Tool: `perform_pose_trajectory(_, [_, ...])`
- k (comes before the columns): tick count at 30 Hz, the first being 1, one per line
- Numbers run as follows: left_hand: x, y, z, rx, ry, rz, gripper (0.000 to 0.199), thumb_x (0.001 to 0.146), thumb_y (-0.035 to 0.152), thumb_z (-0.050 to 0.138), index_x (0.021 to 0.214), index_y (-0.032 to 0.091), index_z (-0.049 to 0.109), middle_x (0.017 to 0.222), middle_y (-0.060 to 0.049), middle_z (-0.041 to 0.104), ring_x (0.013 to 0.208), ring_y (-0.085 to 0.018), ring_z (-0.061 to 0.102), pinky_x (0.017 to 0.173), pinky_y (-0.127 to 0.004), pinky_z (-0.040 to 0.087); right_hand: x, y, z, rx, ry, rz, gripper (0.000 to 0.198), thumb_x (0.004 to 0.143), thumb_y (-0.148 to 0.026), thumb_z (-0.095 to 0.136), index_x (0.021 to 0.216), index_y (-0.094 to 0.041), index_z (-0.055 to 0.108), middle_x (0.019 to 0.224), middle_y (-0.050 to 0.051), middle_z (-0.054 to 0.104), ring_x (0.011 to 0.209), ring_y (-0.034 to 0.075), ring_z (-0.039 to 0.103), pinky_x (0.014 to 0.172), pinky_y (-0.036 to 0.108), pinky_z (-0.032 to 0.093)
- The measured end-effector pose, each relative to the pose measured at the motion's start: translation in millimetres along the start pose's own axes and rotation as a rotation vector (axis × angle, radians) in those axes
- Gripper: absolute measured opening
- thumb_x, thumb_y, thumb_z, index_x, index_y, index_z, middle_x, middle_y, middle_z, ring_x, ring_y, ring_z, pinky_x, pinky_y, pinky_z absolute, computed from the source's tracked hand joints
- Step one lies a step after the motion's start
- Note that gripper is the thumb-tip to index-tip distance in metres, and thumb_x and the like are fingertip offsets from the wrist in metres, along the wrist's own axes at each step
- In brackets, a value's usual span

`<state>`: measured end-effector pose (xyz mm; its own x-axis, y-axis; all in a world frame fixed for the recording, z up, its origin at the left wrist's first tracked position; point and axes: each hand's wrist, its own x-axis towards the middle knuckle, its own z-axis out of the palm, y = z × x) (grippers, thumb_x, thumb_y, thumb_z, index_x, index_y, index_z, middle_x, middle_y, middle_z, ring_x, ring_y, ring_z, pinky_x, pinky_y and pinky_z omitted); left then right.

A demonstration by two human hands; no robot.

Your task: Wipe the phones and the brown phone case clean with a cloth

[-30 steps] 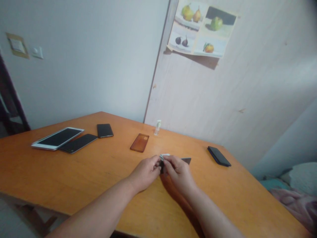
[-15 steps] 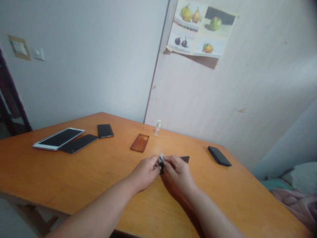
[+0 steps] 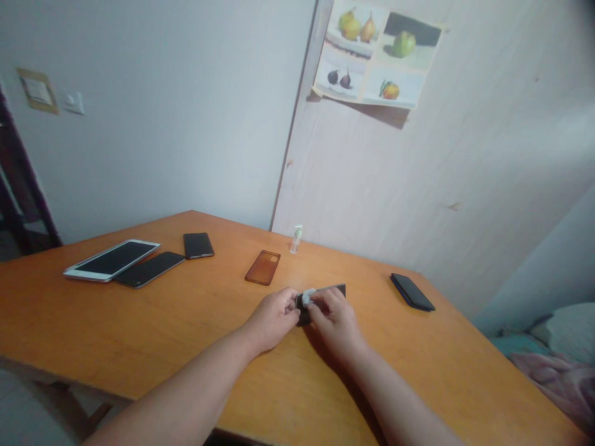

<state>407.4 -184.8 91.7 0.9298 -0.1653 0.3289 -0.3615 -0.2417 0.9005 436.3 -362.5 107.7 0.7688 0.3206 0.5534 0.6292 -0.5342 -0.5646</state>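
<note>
My left hand [image 3: 277,314] grips the left end of a dark, flat phone [image 3: 303,318], held just above the table. In my right hand [image 3: 332,313] a small crumpled white wipe [image 3: 307,297] is pinched against the phone's face near that left end. The right hand covers much of the phone, and its far corner shows behind the knuckles. Beyond the hands lies a brown translucent phone case [image 3: 263,268], and a small clear pump bottle [image 3: 296,239] stands upright behind it.
On the left of the wooden table [image 3: 195,328] lie a white-framed tablet [image 3: 111,260], a black phone [image 3: 149,269] touching it, and another dark phone [image 3: 198,245]. A black wallet-like item [image 3: 411,292] rests at the right. The wall [image 3: 209,124] borders the table's back edge.
The wipe in my right hand has shifted slightly right and down along the phone, and more of the phone's left end shows. The phone's tilt has changed a little.
</note>
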Motion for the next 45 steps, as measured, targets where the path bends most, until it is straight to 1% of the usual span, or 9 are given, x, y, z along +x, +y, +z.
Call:
perform_pose_trajectory(3, [2.1, -2.4, -1.0, -0.040, 0.017, -0.020, 0.017, 0.078, 0.014, 0.051, 0.093, 0.016, 0.060, 0.069, 0.004, 0.057, 0.060, -0.010, 0.049, 0.056, -0.021, 0.034, 2.5, -1.6, 5.0, -0.022, -0.045, 0.010, 0.012, 0.082, -0.030, 0.058, 0.078, -0.021, 0.065, 0.084, 0.003, 0.060, 0.075, 0.016, 0.056, 0.066, 0.027, 0.043])
perform_pose_trajectory(8, [4.5, -6.3, 0.2, -0.153, 0.024, -0.071, 0.019, 0.080, 0.015, 0.051, 0.098, 0.015, 0.056, 0.071, 0.002, 0.061, 0.063, -0.012, 0.055, 0.058, -0.021, 0.038, 10.8, 33.6, -15.5, -0.150, 0.073, 0.288, 0.011, 0.074, -0.027, 0.058, 0.065, -0.021, 0.055, 0.065, -0.001, 0.056, 0.062, 0.016, 0.052, 0.057, 0.027, 0.036])
perform_pose_trajectory(12, [6.7, -7.9, 0.0, -0.211, 0.040, -0.075, 0.035, 0.080, 0.014, 0.051, 0.115, 0.014, 0.053, 0.079, 0.000, 0.065, 0.074, -0.014, 0.062, 0.067, -0.024, 0.045, 11.0, 49.6, -19.2, 0.112, 0.156, 0.495, 0.005, 0.069, -0.025, 0.059, 0.069, -0.021, 0.055, 0.058, -0.001, 0.056, 0.056, 0.017, 0.052, 0.053, 0.027, 0.036])
perform_pose_trajectory(15, [9.7, -12.6, -0.7, -0.201, 0.081, -0.080, 0.047, 0.079, 0.013, 0.052, 0.125, 0.014, 0.049, 0.084, -0.002, 0.067, 0.079, -0.016, 0.064, 0.073, -0.028, 0.048, 10.2, 51.2, -8.6, 0.359, 0.205, 0.491, 0.011, 0.068, -0.026, 0.060, 0.077, -0.021, 0.057, 0.059, -0.001, 0.058, 0.055, 0.016, 0.053, 0.053, 0.026, 0.038])
perform_pose_trajectory(19, [10.4, -14.5, -0.7, -0.196, 0.074, -0.072, 0.043, 0.078, 0.012, 0.052, 0.120, 0.015, 0.050, 0.097, -0.006, 0.068, 0.089, -0.018, 0.066, 0.078, -0.030, 0.050, 9.9, 53.5, 3.3, 0.490, 0.183, 0.461, 0.020, 0.068, -0.029, 0.061, 0.086, -0.020, 0.061, 0.063, -0.001, 0.061, 0.055, 0.015, 0.054, 0.053, 0.026, 0.039])
perform_pose_trajectory(26, [1.0, -0.4, -2.5, 0.174, 0.061, -0.036, 0.062, 0.067, 0.016, 0.071, 0.124, 0.018, 0.046, 0.105, -0.006, 0.065, 0.089, -0.019, 0.064, 0.079, -0.031, 0.050, 9.8, 50.1, -2.9, 0.255, 0.064, 0.385, 0.015, 0.070, -0.029, 0.061, 0.077, -0.017, 0.066, 0.068, 0.001, 0.065, 0.062, 0.016, 0.056, 0.059, 0.026, 0.041])
perform_pose_trajectory(35, [1.8, -0.7, -6.8, 0.591, 0.118, 0.020, 0.046, 0.068, 0.025, 0.073, 0.111, 0.019, 0.059, 0.106, -0.009, 0.063, 0.104, -0.027, 0.058, 0.089, -0.035, 0.043, 9.8, 40.0, -4.7, 0.042, 0.011, 0.308, 0.014, 0.072, -0.033, 0.063, 0.068, -0.019, 0.063, 0.066, 0.000, 0.062, 0.062, 0.015, 0.054, 0.058, 0.026, 0.038])
perform_pose_trajectory(41, [-0.2, 2.3, -7.7, 0.799, 0.142, -0.116, 0.047, 0.066, 0.049, 0.073, 0.104, 0.023, 0.066, 0.105, -0.009, 0.059, 0.102, -0.030, 0.056, 0.083, -0.035, 0.041, 12.2, 46.4, -6.5, 0.400, 0.200, 0.481, 0.014, 0.067, -0.031, 0.066, 0.069, -0.020, 0.056, 0.054, -0.001, 0.057, 0.050, 0.014, 0.051, 0.047, 0.025, 0.037])
perform_pose_trajectory(45, [-0.4, 1.8, -6.4, 0.845, 0.148, -0.136, 0.047, 0.067, 0.055, 0.069, 0.101, 0.024, 0.068, 0.106, -0.010, 0.059, 0.103, -0.032, 0.053, 0.082, -0.038, 0.038, 13.7, 49.8, -4.6, 0.520, 0.208, 0.527, 0.017, 0.066, -0.032, 0.063, 0.073, -0.021, 0.052, 0.054, -0.002, 0.056, 0.047, 0.014, 0.051, 0.045, 0.024, 0.038])
